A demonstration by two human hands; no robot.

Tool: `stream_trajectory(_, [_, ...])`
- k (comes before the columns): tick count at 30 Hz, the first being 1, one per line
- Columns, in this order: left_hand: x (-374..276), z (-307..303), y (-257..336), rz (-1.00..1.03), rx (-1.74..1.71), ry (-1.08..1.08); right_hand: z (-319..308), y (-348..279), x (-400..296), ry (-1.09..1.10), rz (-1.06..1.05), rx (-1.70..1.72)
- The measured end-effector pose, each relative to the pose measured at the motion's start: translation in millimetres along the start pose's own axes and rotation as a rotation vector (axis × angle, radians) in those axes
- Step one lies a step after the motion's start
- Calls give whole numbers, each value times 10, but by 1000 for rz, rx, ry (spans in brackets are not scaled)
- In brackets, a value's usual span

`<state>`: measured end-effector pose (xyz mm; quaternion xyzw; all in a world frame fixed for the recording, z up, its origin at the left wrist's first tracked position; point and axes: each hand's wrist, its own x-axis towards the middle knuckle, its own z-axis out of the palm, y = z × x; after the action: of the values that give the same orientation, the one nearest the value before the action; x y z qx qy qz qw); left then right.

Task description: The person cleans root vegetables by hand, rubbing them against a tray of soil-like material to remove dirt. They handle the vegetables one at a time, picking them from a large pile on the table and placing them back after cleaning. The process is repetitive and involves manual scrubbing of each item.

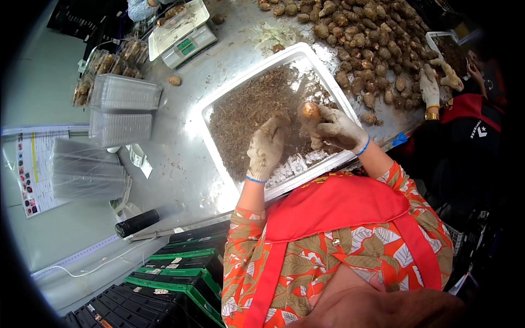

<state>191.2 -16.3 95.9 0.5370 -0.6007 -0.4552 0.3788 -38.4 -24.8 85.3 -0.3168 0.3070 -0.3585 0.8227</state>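
Observation:
Both of my hands wear dirty knit work gloves with blue cuffs, above a white foam tray (217, 158). My right hand (338, 127) holds a brown root tuber (309, 110), likely taro, with an orange-pink end facing up. My left hand (268, 143) is left of the tuber with its fingers curled; whether they hold anything is hidden. Brown fibrous peelings and soil (246, 106) cover much of the tray's floor. Beyond the tray's right side, a large heap of similar tubers (365, 45) lies on the metal table (176, 151).
A digital scale (188, 45) bearing tubers stands at the back left. Stacked clear plastic containers (125, 92), plastic film sleeves (88, 170) and a black cylinder (137, 223) lie left. Black and green crates (180, 279) stand below. A co-worker's gloved hand (429, 88) is right, beside the heap.

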Motion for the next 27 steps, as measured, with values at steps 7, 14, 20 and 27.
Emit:
stream_trajectory(7, [79, -90, 148, 113, 336, -81, 208, -49, -2, 41, 44, -519])
stream_trajectory(14, [99, 93, -476, 209, 435, 66, 400, -96, 4, -47, -204, -1024])
stream_trajectory(20, [82, 54, -264, -278, -457, -112, 375, -94, 25, 110, -364, -1170])
stream_trajectory(27, [-104, 57, -534, -402, -1282, -381, 389, 7, 112, 151, -692, -1442])
